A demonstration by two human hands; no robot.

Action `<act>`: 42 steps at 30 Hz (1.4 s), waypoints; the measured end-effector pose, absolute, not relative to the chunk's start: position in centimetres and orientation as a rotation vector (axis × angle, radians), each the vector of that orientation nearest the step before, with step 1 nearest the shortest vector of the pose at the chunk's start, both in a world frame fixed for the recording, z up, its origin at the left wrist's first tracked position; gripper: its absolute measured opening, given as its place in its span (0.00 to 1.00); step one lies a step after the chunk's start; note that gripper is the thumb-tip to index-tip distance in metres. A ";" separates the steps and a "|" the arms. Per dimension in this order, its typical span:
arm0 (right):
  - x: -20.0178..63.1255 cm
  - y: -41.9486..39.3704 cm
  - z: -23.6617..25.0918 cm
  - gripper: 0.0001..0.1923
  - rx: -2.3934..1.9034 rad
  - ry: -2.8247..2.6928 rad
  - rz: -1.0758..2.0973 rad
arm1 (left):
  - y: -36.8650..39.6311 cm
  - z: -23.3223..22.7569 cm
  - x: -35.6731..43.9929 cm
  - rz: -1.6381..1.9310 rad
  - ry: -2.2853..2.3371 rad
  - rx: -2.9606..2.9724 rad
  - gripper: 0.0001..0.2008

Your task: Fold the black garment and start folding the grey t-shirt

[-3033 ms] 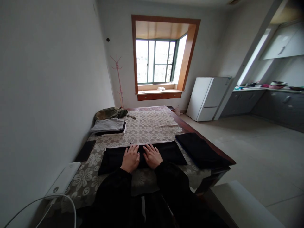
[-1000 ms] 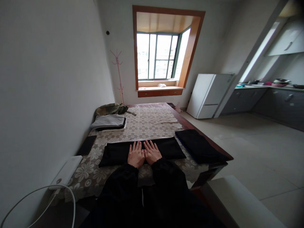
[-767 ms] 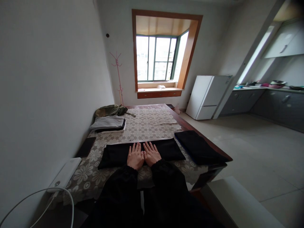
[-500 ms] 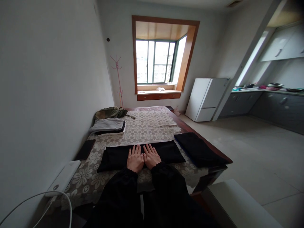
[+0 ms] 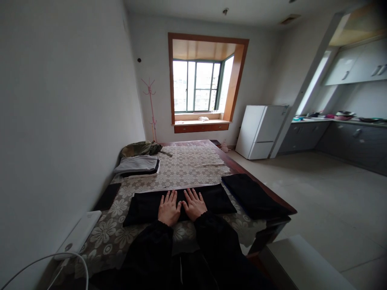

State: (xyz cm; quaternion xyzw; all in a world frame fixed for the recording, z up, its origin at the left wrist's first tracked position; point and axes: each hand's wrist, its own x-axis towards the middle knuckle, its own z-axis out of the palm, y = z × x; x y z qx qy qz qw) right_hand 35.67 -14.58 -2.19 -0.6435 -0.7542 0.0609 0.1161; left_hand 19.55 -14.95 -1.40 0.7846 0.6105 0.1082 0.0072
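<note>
A long, folded black cloth, seemingly a garment (image 5: 216, 199), lies across the near part of the table. Flat on its middle rests my left hand (image 5: 169, 209), fingers stretched forward. Beside it, my right hand (image 5: 194, 204) presses on the same cloth with its fingers spread. A small gap separates the two thumbs. Both palms face down, and neither hand grips anything. To the right, near the table edge, is another folded black cloth (image 5: 252, 195).
A patterned lace tablecloth (image 5: 193, 161) covers the table. At the left are folded grey clothes (image 5: 137, 163), a camouflage bag-like item (image 5: 140, 148), a dark flat case (image 5: 108, 196) and a white power strip-like box (image 5: 80, 231) with a cable. A white bench (image 5: 302, 262) stands front right.
My hands have slid slightly apart on the black cloth, opening a gap between them. The camera view has tilted up a little, so the scene sits lower.
</note>
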 end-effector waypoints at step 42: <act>50.4 -14.2 -3.8 0.34 -2.118 -2.043 0.046 | -15.6 -0.5 7.0 0.352 2.211 2.223 0.31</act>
